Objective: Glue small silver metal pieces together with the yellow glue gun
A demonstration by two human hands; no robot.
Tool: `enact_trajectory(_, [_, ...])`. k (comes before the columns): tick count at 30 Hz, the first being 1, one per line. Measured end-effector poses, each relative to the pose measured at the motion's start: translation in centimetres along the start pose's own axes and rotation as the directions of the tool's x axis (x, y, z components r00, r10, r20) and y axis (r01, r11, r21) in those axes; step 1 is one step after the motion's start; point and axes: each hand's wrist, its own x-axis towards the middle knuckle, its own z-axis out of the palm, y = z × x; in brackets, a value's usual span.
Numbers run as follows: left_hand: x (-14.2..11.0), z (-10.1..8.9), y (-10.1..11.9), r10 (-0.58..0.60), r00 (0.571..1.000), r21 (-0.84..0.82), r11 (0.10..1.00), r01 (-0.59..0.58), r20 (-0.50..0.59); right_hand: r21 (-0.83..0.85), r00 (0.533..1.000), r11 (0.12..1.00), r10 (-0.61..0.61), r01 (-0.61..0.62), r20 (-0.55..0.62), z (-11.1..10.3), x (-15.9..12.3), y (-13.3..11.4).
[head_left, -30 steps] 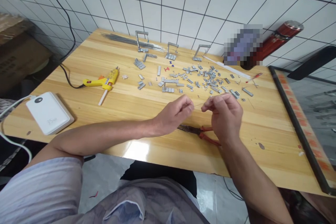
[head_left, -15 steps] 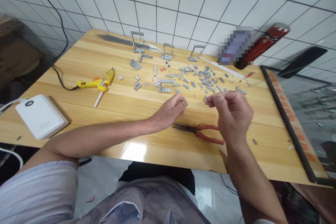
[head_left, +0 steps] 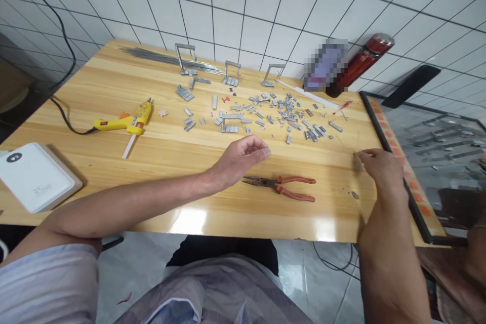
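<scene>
My left hand (head_left: 246,156) hovers over the front middle of the table, thumb and fingers pinched together; whatever is between them is too small to make out. At the right, beside the black-edged glass panel, my right hand (head_left: 383,166) is closed at the fingertips on a thin wire, blurred by motion. Below and right of my left hand lie pliers (head_left: 279,184) with orange handles, touched by neither hand. Beyond the hands, small grey metal pieces (head_left: 288,109) are scattered. Nearby stands a small grey metal frame (head_left: 231,124).
A yellow glue gun (head_left: 138,119) and a white power bank (head_left: 38,179) lie at the left. Thin metal rods (head_left: 152,56) lie at the back, near several small frames (head_left: 186,61). A red flask (head_left: 360,66) leans by the wall. The glass panel (head_left: 436,142) covers the right side.
My right hand has moved right, away from my left hand, toward the glass panel. My left hand stays about where it was, its fingers slightly rearranged. The view has shifted a little.
</scene>
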Motion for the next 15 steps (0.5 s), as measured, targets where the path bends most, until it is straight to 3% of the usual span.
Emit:
enact_trajectory(3, [0.0,0.1,-0.1,-0.03,0.999,-0.039,0.999,0.03,-0.011,0.097,0.992,0.995,0.017,-0.005,-0.123,0.9,-1.6,-1.8])
enact_trajectory(6, [0.1,0.2,-0.3,-0.031,0.999,-0.051,0.998,0.029,-0.033,0.264,0.99,0.955,-0.12,0.136,-0.076,1.5,-5.4,-7.2])
enact_trajectory(8, [0.1,0.1,-0.3,-0.011,0.999,-0.052,0.999,0.009,-0.047,0.469,0.943,0.827,-0.329,0.311,-0.046,1.7,-8.5,-12.0])
enact_trajectory(11, [0.0,0.1,-0.1,0.039,0.998,-0.053,0.998,-0.042,-0.056,0.573,0.833,0.684,-0.554,0.453,0.003,1.9,-12.4,-18.3])
enact_trajectory(12, [-0.1,0.1,0.0,0.056,0.997,-0.052,0.997,-0.058,-0.056,0.593,0.8,0.654,-0.6,0.47,0.027,2.0,-13.1,-19.7])
enact_trajectory(15, [-0.1,0.1,0.2,0.086,0.995,-0.054,0.995,-0.089,-0.048,0.593,0.781,0.632,-0.625,0.498,0.01,2.6,-13.7,-21.5])
